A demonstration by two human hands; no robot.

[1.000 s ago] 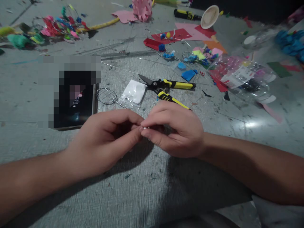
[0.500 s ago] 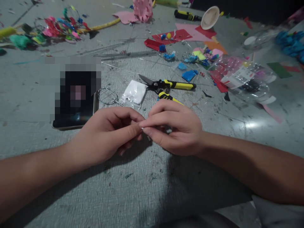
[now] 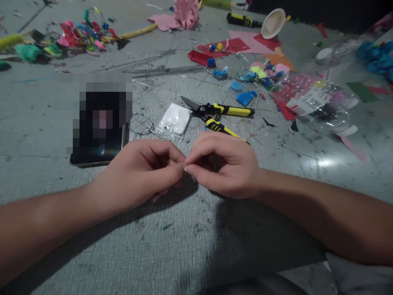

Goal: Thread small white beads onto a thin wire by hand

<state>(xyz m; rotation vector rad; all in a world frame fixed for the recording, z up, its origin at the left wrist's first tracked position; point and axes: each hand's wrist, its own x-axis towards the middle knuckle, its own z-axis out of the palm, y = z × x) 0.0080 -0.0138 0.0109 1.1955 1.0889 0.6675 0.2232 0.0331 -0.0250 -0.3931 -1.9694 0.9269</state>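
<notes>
My left hand [image 3: 147, 172] and my right hand [image 3: 225, 166] meet at the fingertips above the grey table [image 3: 147, 250]. Each is closed in a pinch, thumb against finger. Something tiny and whitish shows at the fingertips, too small to name and mostly hidden. Just beyond the hands lies a small clear bag with a white lump [image 3: 174, 119] in it. Pruning shears [image 3: 202, 110] with yellow and black handles rest open beside it, one handle running behind my right hand. To the left of the bag is a round twisted-wire frame [image 3: 141, 123].
A phone or tablet [image 3: 95, 157], partly blurred out, stands left of the wire frame. On the right lies a clear plastic bottle [image 3: 316, 102]. Blue clay [image 3: 245, 98], red paper [image 3: 201, 58], a paper cup [image 3: 272, 23] and a colourful wire-and-clay piece [image 3: 82, 37] are farther back.
My right hand's fingers have shifted slightly, its index finger now more arched over the thumb. Both hands stay joined at the fingertips. The whole view has moved a little.
</notes>
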